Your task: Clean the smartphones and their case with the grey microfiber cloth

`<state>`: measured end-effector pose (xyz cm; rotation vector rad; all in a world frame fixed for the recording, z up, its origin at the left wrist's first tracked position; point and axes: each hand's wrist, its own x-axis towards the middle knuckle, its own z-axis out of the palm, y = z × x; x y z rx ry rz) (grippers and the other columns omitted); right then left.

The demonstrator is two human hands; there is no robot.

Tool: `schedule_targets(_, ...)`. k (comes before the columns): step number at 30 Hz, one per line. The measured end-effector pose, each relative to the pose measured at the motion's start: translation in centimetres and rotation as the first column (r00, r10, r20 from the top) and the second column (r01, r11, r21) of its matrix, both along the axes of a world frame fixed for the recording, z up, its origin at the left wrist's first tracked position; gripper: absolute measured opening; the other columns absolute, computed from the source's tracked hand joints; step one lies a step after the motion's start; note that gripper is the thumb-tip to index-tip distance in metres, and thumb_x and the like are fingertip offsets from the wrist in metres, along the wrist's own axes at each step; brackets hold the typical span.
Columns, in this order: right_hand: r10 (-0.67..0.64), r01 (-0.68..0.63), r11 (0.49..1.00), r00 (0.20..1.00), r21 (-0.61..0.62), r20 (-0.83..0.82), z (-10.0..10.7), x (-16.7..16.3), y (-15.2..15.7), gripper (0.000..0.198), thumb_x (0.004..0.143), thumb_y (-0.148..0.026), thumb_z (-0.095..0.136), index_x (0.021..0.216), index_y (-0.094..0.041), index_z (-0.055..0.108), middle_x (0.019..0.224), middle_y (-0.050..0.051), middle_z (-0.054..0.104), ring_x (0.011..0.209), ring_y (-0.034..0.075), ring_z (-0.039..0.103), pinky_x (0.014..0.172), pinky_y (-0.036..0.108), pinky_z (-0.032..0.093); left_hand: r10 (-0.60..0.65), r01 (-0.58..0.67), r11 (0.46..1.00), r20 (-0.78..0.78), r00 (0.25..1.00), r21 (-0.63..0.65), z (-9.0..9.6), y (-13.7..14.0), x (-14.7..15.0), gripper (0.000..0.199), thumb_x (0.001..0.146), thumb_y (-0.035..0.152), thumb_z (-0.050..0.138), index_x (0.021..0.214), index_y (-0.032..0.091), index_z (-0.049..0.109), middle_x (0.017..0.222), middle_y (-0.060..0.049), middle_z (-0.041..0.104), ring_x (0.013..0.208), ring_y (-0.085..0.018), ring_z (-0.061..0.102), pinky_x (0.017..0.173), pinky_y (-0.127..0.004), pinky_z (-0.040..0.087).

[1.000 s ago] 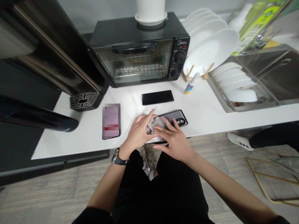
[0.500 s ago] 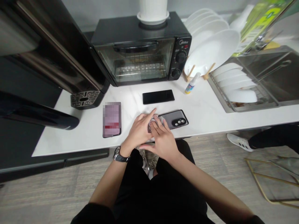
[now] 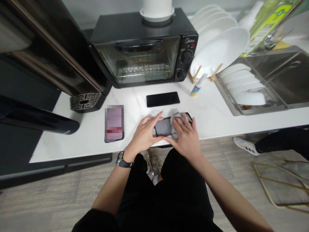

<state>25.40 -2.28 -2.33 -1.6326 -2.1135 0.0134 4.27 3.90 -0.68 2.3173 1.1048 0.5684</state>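
My left hand (image 3: 144,132) grips the left end of a grey see-through phone case (image 3: 163,127) with a black rim, thumb on the near edge and fingers at the far edge. The case lies flat on the white counter. With bent fingers my right hand (image 3: 187,139) presses a crumpled pale cloth (image 3: 176,115) onto the case's right part, hiding the camera cutout. Behind the case lies a black phone (image 3: 163,99), screen up. To the left is a purple, blurred-out flat object (image 3: 114,120) with a dark edge.
A small spray bottle (image 3: 198,85) stands at the back right, near white plates (image 3: 219,51) in a wooden rack. Behind is a black toaster oven (image 3: 145,61). A dark drink machine (image 3: 85,101) stands left, a sink (image 3: 277,71) right. Another person's shoe (image 3: 245,145) shows at right.
My right hand and the cloth have slid right along the case, covering the camera cutout and baring the case's left part. My left hand stays at the left end.
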Motion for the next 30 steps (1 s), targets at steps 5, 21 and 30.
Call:
schedule_targets(5,0.220,-0.224,0.974,0.969,-0.026,-0.117,0.4,-4.7,-1.0,0.076,0.097,-0.072,0.053,0.142,-0.012,0.062,0.145,0.015,0.066,0.156,0.037,0.037,0.128,0.066,0.021,0.037,-0.037,0.999,-0.038,0.999,-0.003,-0.1,-0.3,-0.6,0.104,0.081,0.014,0.076,0.169,0.025,0.020,0.148,-0.007,0.062,0.123,-0.029,0.054,0.109,-0.042,0.045)
schedule_targets(21,0.179,-0.181,0.983,0.979,-0.010,-0.100,0.2,-4.9,-0.3,0.079,0.097,-0.072,0.052,0.141,-0.007,0.062,0.144,0.019,0.066,0.156,0.037,0.036,0.129,0.064,0.022,0.031,-0.031,0.999,-0.016,0.999,-0.010,0.0,-0.1,-0.2,0.101,0.086,0.022,0.077,0.169,0.029,0.020,0.148,-0.005,0.064,0.123,-0.029,0.055,0.110,-0.043,0.045)
schedule_targets(30,0.009,-0.007,1.000,0.998,-0.026,0.065,0.9,5.5,-2.1,0.057,0.105,-0.058,0.049,0.150,-0.023,0.057,0.148,0.005,0.065,0.159,0.037,0.028,0.128,0.071,0.015,0.001,-0.001,1.000,-0.013,1.000,0.010,0.2,-0.1,-0.1,0.112,0.081,0.040,0.087,0.168,0.034,0.017,0.150,-0.003,0.063,0.126,-0.030,0.055,0.114,-0.047,0.040)
